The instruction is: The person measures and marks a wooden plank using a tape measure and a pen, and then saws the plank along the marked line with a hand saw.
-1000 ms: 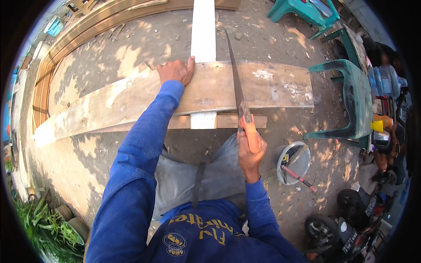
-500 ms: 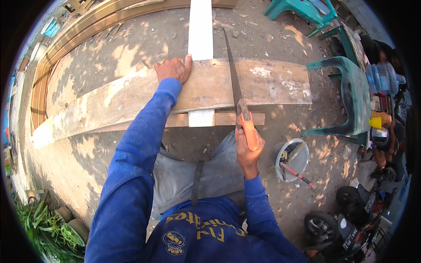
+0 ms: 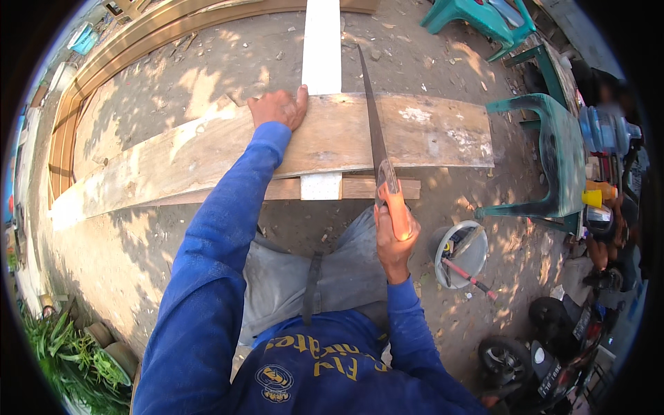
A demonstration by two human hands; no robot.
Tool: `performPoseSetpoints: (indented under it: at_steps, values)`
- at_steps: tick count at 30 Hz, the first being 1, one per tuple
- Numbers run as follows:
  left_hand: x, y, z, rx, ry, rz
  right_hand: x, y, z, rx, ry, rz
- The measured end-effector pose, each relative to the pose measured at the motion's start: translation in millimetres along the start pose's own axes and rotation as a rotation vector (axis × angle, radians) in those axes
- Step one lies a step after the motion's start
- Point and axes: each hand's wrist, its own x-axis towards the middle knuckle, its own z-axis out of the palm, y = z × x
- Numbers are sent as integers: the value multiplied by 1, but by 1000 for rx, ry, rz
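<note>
Dirt (image 3: 256, 55) lies beneath the board (image 3: 321, 138) — left hand (image 3: 279, 109) atop, grip unclear, right hand (image 3: 397, 243) clenching the saw (image 3: 377, 138) across it — apparently sawing, needing steadiness.

Head cam, L of 2, wide fisheye, looks down fr. wearer's head; shirt (image 3: 311, 387) v. close at btm, board (image 3: 332, 133) farther, upper mid.

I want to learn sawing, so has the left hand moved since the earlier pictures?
No, not that I can see. The left hand stays on the board, its thumb by the white plank's left edge.
</note>
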Motion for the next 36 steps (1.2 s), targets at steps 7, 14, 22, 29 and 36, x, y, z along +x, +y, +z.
performPoseSetpoints:
  at_steps: [7, 14, 22, 29, 36]
  values:
    - [-3, -15, 3, 2, 38, -11, -122, -18, -39, -39, 49, 48]
    - [-1, -8, -6, 17, 5, -6, -47, -10, -15, -66, 29, -104]
    - [-5, -13, -2, -6, -1, -11, -92, -20, -33, -45, 0, 2]
    - [-3, -8, 2, -15, 45, -4, -83, -4, -28, 110, 56, 97]
    - [-2, -1, -14, -23, -42, -19, -56, -15, -16, -19, 34, 1]
